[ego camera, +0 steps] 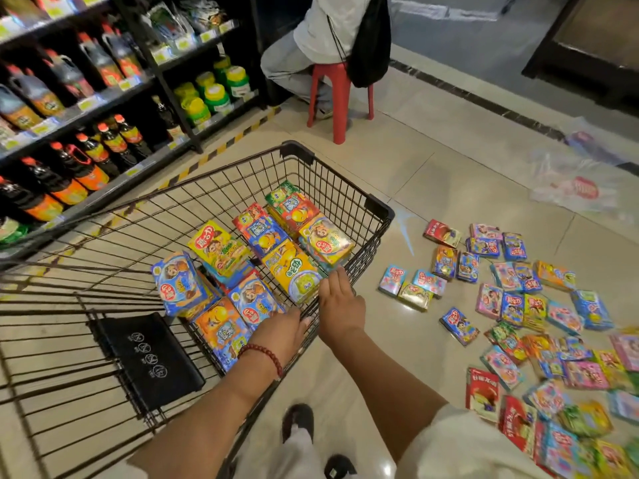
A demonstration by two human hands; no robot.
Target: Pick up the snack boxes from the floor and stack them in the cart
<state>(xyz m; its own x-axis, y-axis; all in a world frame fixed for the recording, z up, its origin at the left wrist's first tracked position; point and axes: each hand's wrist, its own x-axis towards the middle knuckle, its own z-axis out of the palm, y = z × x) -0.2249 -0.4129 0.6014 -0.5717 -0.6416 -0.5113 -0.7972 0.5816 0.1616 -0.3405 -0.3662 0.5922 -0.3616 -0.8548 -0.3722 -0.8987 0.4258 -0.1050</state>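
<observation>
I log the shelving (86, 108) along the left first, stocked with dark bottles and green-lidded jars. Next in size, the wire cart (193, 257) stands on the tiled floor (449, 174), its black fold-down seat panel (148, 357) nearest me. A seated person (321, 36) on a red stool (337, 98) is at the top of view, back turned, a black drawstring bag hanging behind.

Snack boxes in the cart (262, 250) lie in rough stacks across the basket's far half, some tilted. The remaining snack boxes on the floor (539, 326) are scattered to the right of the cart, well apart from it, thickest toward the lower right.

Left hand (280, 335), with a red bead bracelet (264, 356) at the wrist, reaches over the cart's right rim; I cannot tell its grip, the fingers being hidden behind a box. Right hand (340, 302) sits beside it at the rim, fingers straight and relaxed, tips touching a yellow box (294, 267), holding nothing.
</observation>
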